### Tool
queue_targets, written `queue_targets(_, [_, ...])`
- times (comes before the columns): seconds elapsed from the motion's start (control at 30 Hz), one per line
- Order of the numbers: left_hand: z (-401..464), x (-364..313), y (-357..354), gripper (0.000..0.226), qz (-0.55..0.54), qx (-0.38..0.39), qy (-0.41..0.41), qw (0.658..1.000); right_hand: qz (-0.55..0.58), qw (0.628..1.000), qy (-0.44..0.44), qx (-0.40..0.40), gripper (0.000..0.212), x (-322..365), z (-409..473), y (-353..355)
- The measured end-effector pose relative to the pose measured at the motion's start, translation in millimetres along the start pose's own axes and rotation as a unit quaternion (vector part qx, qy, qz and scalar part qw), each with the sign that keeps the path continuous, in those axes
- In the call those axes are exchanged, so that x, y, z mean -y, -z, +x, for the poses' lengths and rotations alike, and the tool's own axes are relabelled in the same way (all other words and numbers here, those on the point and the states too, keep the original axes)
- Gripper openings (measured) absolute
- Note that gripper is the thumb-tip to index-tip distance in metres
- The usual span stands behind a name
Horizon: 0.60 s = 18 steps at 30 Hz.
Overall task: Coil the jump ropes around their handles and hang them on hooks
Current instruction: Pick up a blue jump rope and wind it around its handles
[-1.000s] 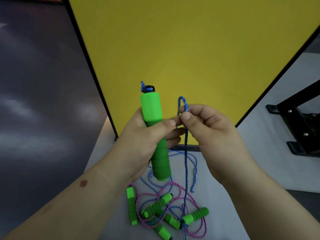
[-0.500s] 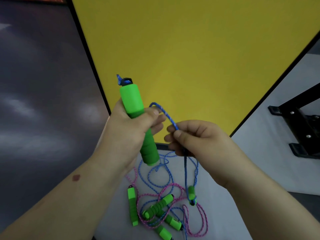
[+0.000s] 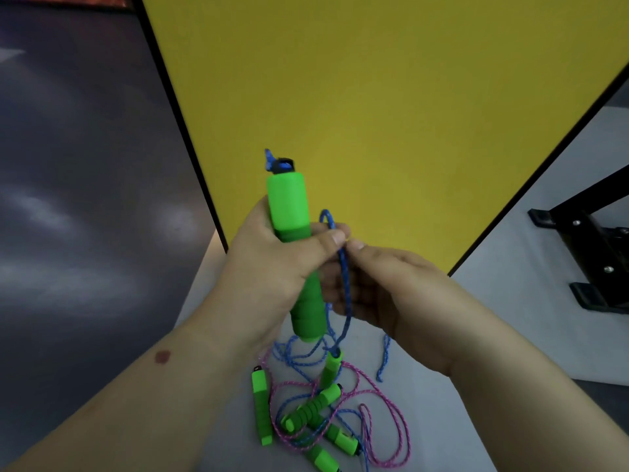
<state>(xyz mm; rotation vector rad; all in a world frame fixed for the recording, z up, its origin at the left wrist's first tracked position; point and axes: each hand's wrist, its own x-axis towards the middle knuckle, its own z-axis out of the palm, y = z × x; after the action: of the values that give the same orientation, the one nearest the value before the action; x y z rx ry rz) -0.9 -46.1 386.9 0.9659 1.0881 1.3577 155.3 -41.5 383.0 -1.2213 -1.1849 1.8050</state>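
Observation:
My left hand [image 3: 272,264] grips a green foam handle [image 3: 289,206] upright, its black cap and a blue knot at the top. A blue rope [image 3: 345,284] loops over my left thumb and runs down between my hands. My right hand [image 3: 384,287] pinches that rope just right of the handle. The rope's other green handle [image 3: 332,369] dangles just above the floor. Below lie several more green handles [image 3: 261,407] tangled with a pink rope [image 3: 391,420] and blue rope on the pale floor.
A yellow panel [image 3: 391,97] with a black frame stands right behind my hands. A black metal stand [image 3: 592,253] sits on the floor at the right. A dark grey wall [image 3: 68,199] fills the left.
The handle in my left hand came back upright and right. My right hand moved up close to my left thumb with the rope. The dangling handle rose off the pile.

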Motion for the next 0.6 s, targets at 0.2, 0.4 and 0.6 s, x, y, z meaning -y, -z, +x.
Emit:
queue_targets(0.2, [8.4,-2.3,15.4,0.037,-0.024,-0.018,0.023,0.999,-0.060,0.995,0.068,-0.039,0.017,2.4,-2.2,4.7])
queue_targets(0.4, [-4.9,13.9,-4.3,0.048,-0.006,0.105,0.090,0.990,-0.014,0.978,0.154,-0.137,0.013,7.2,0.8,2.8])
queue_targets(0.6, [1.3,5.3,-1.7,0.046,0.007,0.015,0.064,0.998,-0.005,0.998,0.049,-0.027,0.037,-3.5,5.7,7.7])
